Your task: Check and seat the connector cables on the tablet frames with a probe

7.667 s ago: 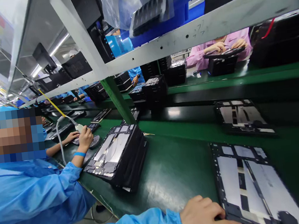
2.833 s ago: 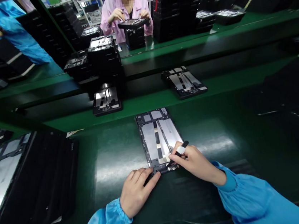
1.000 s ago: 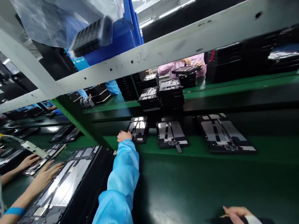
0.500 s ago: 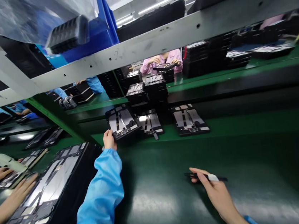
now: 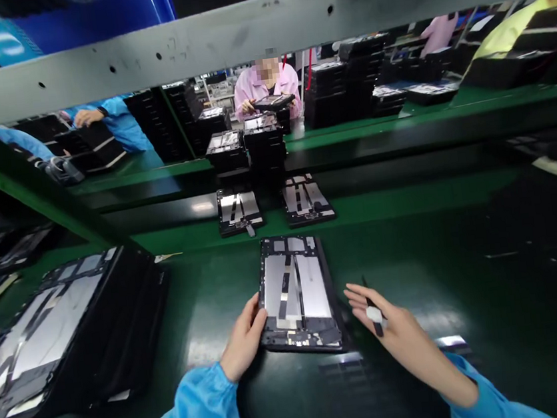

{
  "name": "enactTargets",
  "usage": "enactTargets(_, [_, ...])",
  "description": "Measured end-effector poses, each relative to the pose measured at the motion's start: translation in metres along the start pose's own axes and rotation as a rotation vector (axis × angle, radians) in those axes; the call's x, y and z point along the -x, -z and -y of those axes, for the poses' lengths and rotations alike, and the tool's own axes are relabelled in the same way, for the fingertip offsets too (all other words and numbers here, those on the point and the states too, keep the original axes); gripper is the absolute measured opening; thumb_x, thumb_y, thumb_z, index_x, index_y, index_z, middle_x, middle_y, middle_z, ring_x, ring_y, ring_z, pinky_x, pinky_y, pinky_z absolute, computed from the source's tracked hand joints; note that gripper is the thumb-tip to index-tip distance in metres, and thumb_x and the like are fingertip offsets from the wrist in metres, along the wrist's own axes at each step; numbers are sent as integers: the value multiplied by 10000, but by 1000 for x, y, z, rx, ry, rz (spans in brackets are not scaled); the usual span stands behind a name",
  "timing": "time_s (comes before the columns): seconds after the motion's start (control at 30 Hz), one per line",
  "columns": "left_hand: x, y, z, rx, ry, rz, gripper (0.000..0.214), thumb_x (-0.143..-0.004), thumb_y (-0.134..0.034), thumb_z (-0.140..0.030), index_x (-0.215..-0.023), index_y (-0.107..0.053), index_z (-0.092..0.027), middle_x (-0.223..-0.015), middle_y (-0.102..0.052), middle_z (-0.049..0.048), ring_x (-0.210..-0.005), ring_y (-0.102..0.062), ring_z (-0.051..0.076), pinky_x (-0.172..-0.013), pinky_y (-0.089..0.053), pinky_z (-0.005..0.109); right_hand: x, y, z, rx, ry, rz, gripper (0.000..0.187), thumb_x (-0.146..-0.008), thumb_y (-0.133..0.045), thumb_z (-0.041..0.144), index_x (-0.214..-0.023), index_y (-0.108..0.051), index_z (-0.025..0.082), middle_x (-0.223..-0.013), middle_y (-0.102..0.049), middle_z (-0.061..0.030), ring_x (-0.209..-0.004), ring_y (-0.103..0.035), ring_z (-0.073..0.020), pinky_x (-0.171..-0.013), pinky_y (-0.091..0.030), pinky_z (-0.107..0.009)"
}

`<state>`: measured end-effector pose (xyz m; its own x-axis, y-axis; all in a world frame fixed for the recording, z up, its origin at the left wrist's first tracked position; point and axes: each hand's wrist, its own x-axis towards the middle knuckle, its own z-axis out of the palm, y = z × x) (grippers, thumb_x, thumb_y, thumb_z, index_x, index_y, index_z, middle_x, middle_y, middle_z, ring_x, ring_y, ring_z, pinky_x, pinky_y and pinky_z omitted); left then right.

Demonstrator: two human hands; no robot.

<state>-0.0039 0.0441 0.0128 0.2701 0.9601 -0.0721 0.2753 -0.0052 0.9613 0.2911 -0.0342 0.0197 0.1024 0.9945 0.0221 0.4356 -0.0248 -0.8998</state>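
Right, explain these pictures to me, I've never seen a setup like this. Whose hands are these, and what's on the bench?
There is no machine here: the one camera is worn on a person's head, looking forward and down, so the blue sleeves are that person's own. On the green bench lies a black tablet-sized frame with silver panels. The left hand touches its left edge. The right hand sits just beside it, holding a slim black tool with a white grip. Beyond lie similar frames, and a co-worker in pink holds another frame.
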Motion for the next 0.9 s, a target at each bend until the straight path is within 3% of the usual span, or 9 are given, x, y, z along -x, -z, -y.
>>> enactTargets(0.1, [17,16,4,-291,-149,221,523,-908,-553,-350,-1408,-479,-218,-1133,-625,91,-931,-646,181,-738,-557,277,24,-5,-16,85,-22,97,701,-799,-714,331,-1435,-421,286,-1380,-588,-111,-1254,-579,-297,-999,-533,-446])
enactTargets(0.17, [31,16,6,-386,-211,306,672,-869,-613,-278,-1489,-353,-258,-1138,-603,84,-861,-641,163,-613,-539,223,32,-10,-24,78,-18,126,733,-779,-723,293,-1443,-413,273,-1381,-586,-114,-1255,-577,-297,-1005,-533,-444])
enactTargets(0.23, [41,8,6,-447,-262,290,731,-868,-608,-213,-1517,-278,-284,-1212,-560,97,-893,-633,164,-631,-547,226,32,-11,-28,72,-22,102,630,-796,-694,288,-1387,-481,243,-1314,-639,-114,-1223,-605,-292,-996,-543,-429])
enactTargets(0.37, [42,-8,2,-560,-317,207,635,-926,-556,-220,-1499,-289,-283,-1238,-545,88,-876,-631,157,-771,-567,296,21,0,-25,147,-23,46,518,-817,-677,321,-1312,-541,252,-1233,-692,-85,-1163,-649,-285,-955,-570,-411])
enactTargets(0.53, [37,-6,-15,-632,-377,174,446,-936,-595,-364,-1351,-476,-252,-1182,-596,71,-1003,-619,194,-825,-550,312,19,-1,6,259,133,-85,458,-852,-663,359,-1288,-565,258,-1267,-670,-78,-1145,-656,-278,-951,-570,-389])
enactTargets(0.63, [34,-13,-22,-623,-464,183,246,-967,-542,-388,-1140,-610,-227,-995,-656,40,-902,-638,179,-774,-536,291,15,-25,28,211,254,45,309,-913,-591,278,-1219,-627,262,-1173,-710,-65,-1061,-686,-239,-923,-574,-361])
enactTargets(0.73, [30,-24,-21,-574,-513,151,222,-1001,-482,-336,-938,-653,-209,-854,-678,12,-782,-641,149,-710,-507,254,5,-51,41,159,333,195,315,-937,-540,180,-1222,-634,277,-1074,-724,-58,-971,-688,-213,-848,-579,-342])
enactTargets(0.9, [27,-30,-17,-424,-463,130,153,-987,-523,-287,-958,-659,-221,-828,-688,-16,-749,-640,122,-683,-485,217,-7,-68,39,87,374,201,300,-926,-557,134,-1189,-643,251,-922,-722,-45,-858,-675,-196,-758,-554,-315])
